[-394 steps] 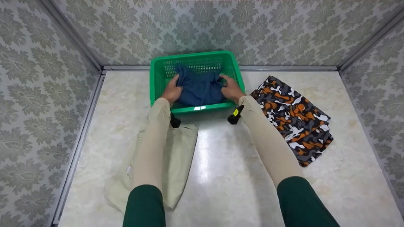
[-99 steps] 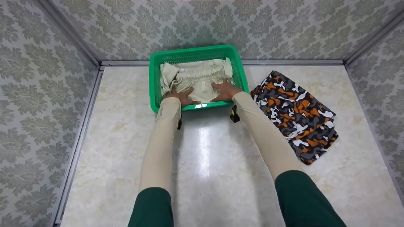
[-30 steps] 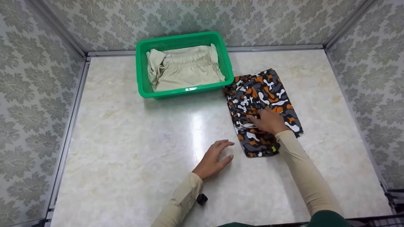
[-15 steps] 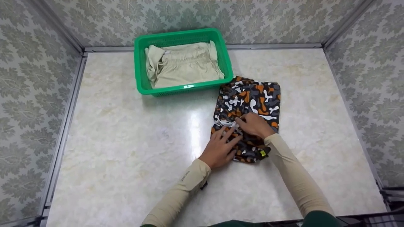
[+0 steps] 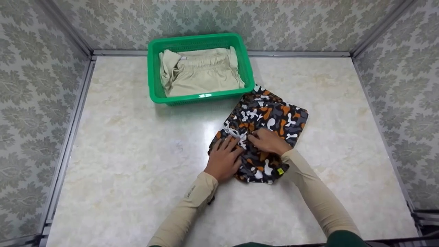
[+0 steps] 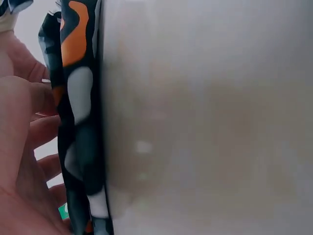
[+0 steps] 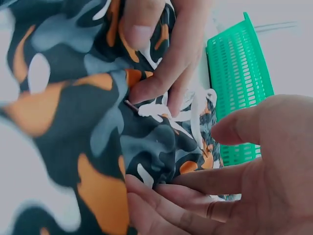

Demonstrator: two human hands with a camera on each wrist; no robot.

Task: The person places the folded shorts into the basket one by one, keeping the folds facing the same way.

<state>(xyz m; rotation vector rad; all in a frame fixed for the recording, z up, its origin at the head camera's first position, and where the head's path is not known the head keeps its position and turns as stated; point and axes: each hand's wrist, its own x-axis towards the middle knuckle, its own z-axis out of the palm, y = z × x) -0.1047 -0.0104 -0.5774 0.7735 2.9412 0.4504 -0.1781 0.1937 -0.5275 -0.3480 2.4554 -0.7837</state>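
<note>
Patterned shorts [image 5: 289,120] in black, grey, orange and white lie folded on the table, slanting below the basket's right corner. A white drawstring [image 5: 234,133] hangs from their gathered waist. My left hand [image 5: 224,159] rests on their left side with fingers spread, fingertips beside the drawstring. My right hand [image 5: 269,140] grips the shorts at the middle with curled fingers. In the right wrist view, the right hand's fingers [image 7: 210,183] reach round the cloth, partly hidden by it. The left wrist view shows the shorts' layered edge [image 6: 80,127] close against the left hand [image 6: 19,127].
A green basket [image 5: 202,97] stands at the back against the patterned wall [image 5: 291,27]. Inside it lies a folded beige garment [image 5: 205,77] with an elastic waistband. Pale tabletop [image 5: 137,144] stretches to the left of the hands, with metal edging [image 5: 301,54] along the back.
Earlier, both hands pressed blue cloth, then the beige garment, into the basket. Since then both hands have come to the patterned shorts, which have slid left and turned; the left hand now rests on them.
</note>
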